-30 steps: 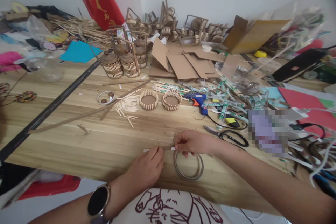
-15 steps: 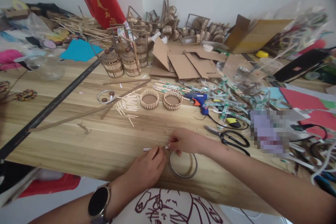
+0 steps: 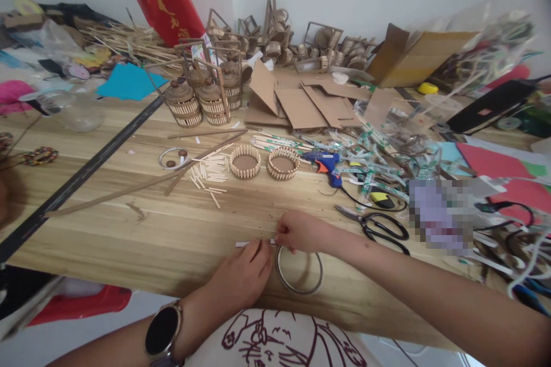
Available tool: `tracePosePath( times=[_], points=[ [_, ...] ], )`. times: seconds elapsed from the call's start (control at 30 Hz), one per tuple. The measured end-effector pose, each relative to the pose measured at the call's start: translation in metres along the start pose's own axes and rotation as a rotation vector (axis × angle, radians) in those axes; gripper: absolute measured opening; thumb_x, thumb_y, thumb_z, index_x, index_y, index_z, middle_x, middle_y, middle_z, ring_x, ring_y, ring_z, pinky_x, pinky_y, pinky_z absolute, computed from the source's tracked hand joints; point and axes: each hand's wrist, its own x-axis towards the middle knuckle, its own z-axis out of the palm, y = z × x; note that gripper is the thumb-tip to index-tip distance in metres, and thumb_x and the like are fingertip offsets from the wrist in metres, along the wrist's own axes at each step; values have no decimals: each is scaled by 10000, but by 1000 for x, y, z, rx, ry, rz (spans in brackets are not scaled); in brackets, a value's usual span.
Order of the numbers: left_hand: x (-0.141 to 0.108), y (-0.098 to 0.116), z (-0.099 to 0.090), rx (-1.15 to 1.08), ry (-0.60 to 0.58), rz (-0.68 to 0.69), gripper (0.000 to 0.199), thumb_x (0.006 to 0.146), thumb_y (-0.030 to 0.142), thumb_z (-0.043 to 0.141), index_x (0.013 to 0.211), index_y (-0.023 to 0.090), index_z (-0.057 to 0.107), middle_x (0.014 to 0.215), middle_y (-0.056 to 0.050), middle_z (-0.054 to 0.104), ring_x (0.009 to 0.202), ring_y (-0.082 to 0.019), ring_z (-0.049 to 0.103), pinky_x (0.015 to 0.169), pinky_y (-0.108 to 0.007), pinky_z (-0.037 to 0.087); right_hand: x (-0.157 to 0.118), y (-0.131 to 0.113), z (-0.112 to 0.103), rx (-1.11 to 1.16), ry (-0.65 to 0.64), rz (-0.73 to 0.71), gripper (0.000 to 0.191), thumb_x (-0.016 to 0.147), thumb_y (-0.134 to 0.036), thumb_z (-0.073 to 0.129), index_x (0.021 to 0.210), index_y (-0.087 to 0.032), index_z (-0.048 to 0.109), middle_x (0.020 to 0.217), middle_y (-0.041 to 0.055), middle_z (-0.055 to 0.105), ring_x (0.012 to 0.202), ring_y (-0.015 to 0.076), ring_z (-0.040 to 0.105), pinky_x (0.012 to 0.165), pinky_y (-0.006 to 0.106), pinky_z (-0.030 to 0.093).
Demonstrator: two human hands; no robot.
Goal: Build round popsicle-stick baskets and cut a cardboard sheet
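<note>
A narrow white strip (image 3: 242,244) lies on the wooden table near the front edge. My left hand (image 3: 246,272) rests palm down on it, the fingers lying along it. Just to the right, my right hand (image 3: 293,232) pinches the strip's other end between thumb and fingers. A thin grey ring (image 3: 321,275) stands below my right hand, touching or very near its fingertips. Farther back sit two round stick-walled baskets, a left one (image 3: 245,173) and a right one (image 3: 283,174), beside a scatter of short sticks (image 3: 210,169).
Black-handled scissors (image 3: 383,229) lie right of my right hand, below a blue glue gun (image 3: 329,169). Cardboard pieces (image 3: 301,106) and lidded small baskets (image 3: 215,104) stand farther back. A black strip (image 3: 86,175) crosses the left side. Clutter covers the right.
The ring has shifted very slightly below my right hand. Both hands keep nearly the same place and hold on the strip.
</note>
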Motion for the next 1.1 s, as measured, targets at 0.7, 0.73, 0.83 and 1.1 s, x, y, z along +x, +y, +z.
tracePosePath(
  times=[0.7, 0.73, 0.83, 1.1],
  points=[
    [3, -5, -2, -61, -14, 41, 332, 977, 165, 433, 1239, 59, 609, 1214, -150, 674, 1082, -252, 599, 873, -323, 509, 5, 12, 7, 274, -37, 61, 254, 810, -189, 570, 557, -183, 590, 486, -25, 581, 446, 115, 548, 444, 205, 430],
    [3, -5, -3, -70, -23, 48, 332, 977, 166, 431, 1240, 56, 603, 1213, -151, 673, 1093, -250, 597, 890, -320, 504, 4, 15, 7, 320, -44, 71, 251, 827, -190, 553, 578, -183, 587, 501, -27, 584, 439, 109, 546, 428, 198, 434],
    [5, -6, -6, -102, -65, 61, 354, 971, 150, 421, 1285, 54, 554, 1241, -166, 653, 1121, -246, 587, 904, -319, 500, 0, 19, 7, 427, -43, 92, 232, 855, -176, 525, 632, -176, 588, 541, -30, 589, 443, 91, 547, 402, 174, 423],
    [5, -7, -4, -122, -88, 69, 369, 950, 122, 411, 1298, 71, 523, 1252, -177, 644, 1121, -246, 589, 870, -331, 522, -11, 20, 4, 495, 6, 86, 220, 798, -152, 576, 581, -171, 610, 474, -61, 537, 382, 63, 464, 381, 169, 321]
  ],
)
